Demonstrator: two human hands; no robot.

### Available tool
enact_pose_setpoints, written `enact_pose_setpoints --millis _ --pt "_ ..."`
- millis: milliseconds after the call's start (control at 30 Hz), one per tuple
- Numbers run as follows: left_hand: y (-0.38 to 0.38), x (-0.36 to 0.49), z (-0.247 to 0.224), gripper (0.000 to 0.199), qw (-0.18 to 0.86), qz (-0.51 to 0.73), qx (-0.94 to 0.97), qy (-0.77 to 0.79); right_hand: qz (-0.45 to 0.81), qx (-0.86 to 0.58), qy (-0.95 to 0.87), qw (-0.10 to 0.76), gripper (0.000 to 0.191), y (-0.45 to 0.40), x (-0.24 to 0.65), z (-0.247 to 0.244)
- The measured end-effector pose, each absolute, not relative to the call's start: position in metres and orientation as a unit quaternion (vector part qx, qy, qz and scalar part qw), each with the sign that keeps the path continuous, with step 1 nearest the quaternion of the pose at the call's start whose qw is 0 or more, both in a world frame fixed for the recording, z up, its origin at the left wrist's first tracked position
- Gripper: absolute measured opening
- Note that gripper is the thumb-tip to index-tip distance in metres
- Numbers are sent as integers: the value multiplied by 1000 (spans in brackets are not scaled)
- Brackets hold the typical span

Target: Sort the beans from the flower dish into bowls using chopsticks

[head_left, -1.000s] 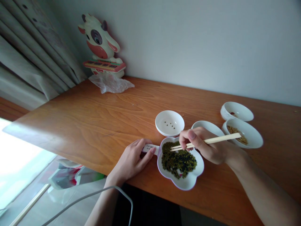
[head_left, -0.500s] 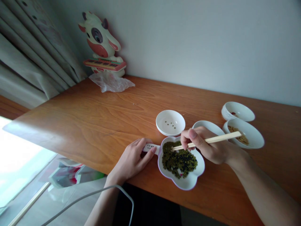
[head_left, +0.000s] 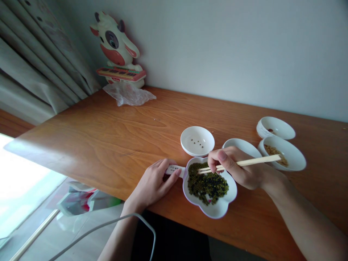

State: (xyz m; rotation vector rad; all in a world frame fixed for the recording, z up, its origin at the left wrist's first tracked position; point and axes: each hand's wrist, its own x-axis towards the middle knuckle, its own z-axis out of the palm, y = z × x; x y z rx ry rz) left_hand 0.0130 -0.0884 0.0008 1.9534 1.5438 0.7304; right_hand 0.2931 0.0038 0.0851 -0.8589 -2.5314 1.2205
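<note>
A white flower-shaped dish [head_left: 219, 211] with a purple rim holds green beans [head_left: 208, 186], some of them darker. Its short handle [head_left: 175, 170] is gripped by my left hand [head_left: 156, 183] at the table's front edge. My right hand [head_left: 236, 165] is closed on a pair of wooden chopsticks [head_left: 255, 160], whose tips touch the beans at the dish's upper left. Just behind the dish stands a white bowl [head_left: 197, 139] with several small beans in it. Another white bowl [head_left: 241, 145] is partly hidden behind my right hand.
At the right are a bowl of tan pieces [head_left: 295, 156] and a bowl with a few brown bits [head_left: 282, 128]. A cow toy with a keyboard [head_left: 119, 58] and a clear plastic bag [head_left: 130, 95] sit at the back left. A grey cable [head_left: 108, 222] crosses my left forearm.
The chopsticks' tips have spread slightly apart over the beans. Both hands are otherwise almost where they were.
</note>
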Motion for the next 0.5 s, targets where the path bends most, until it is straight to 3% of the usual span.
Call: enact_pose_setpoints --millis 500 --pt "-89 14 0 25 269 280 727 566 417 -304 -849 111 79 2 295 89"
